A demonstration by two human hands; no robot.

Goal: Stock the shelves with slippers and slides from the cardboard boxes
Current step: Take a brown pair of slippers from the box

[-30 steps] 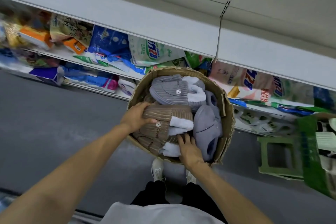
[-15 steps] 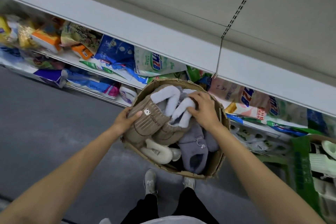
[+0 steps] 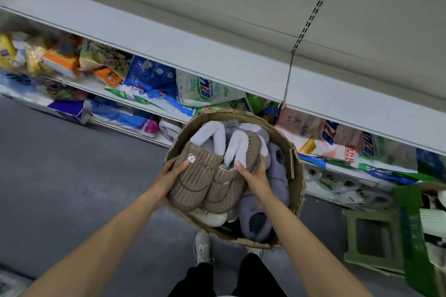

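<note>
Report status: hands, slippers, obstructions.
Left hand and right hand grip brown ribbed plush slipper pair over torn cardboard box. Grey shelf above bare; nothing blocking.

We look steeply down from head height, close above our fingers (image 3: 259, 164); beyond them the shelf (image 3: 193, 55), below them the floor (image 3: 60, 176).

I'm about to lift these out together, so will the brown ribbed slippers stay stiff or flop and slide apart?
The brown slippers look plush with fluffy lining, so probably light and squashy. With the left hand and right hand holding them from opposite sides, they should stay together. The fuzzy fabric likely grips rather than slips.
</note>
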